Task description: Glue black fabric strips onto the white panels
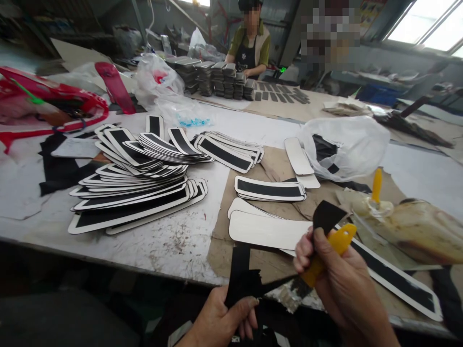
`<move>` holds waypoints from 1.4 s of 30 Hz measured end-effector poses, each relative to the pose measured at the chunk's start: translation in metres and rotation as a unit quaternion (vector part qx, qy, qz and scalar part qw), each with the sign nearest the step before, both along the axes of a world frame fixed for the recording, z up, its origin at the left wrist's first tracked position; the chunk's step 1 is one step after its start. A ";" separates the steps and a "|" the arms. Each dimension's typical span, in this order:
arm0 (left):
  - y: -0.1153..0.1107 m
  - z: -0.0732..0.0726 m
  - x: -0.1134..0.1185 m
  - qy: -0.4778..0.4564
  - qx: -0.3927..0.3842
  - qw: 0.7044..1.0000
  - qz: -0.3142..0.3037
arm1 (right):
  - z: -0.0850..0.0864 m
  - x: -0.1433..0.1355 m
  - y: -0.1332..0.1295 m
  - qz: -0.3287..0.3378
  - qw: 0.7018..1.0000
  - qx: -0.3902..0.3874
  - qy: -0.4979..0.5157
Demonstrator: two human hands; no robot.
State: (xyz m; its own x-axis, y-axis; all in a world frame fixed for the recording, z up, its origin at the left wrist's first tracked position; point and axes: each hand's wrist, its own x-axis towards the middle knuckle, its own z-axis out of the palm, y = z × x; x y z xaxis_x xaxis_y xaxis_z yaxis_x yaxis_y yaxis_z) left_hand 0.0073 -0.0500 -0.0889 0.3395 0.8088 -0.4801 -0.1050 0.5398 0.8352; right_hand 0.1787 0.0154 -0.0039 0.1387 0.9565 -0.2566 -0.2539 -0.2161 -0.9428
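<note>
My left hand (226,315) is closed on black fabric strips (240,272) at the table's front edge. To its right, my right hand (334,270) grips a yellow scraper (342,239) and a dark piece of fabric (327,217) that stands up between thumb and fingers. A thin dark strand runs between both hands. Behind my right hand lie plain white panels (265,229). A white panel with a black strip (398,277) lies to the right, partly behind that hand.
Fanned piles of black-and-white panels (141,202) cover the table's left. A white plastic bag (347,147) holds black pieces. At right lies a stained plastic container (423,226) near a yellow handle (376,185). A person (249,46) stands behind dark stacks (217,79).
</note>
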 end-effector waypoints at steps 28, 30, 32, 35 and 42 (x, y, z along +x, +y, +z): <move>0.099 0.003 -0.032 0.076 -0.018 0.978 0.194 | -0.033 -0.038 0.132 0.552 0.635 -0.087 -0.532; 0.100 0.004 -0.031 0.106 -0.009 0.976 0.188 | -0.032 -0.039 0.132 0.552 0.632 -0.086 -0.538; 0.101 0.003 -0.029 0.120 -0.018 0.974 0.192 | -0.031 -0.040 0.131 0.551 0.629 -0.083 -0.542; 0.102 0.000 -0.025 0.117 -0.046 0.969 0.214 | -0.031 -0.040 0.131 0.551 0.620 -0.077 -0.554; 0.106 -0.003 -0.019 0.128 -0.054 0.959 0.246 | -0.032 -0.040 0.130 0.557 0.590 -0.057 -0.581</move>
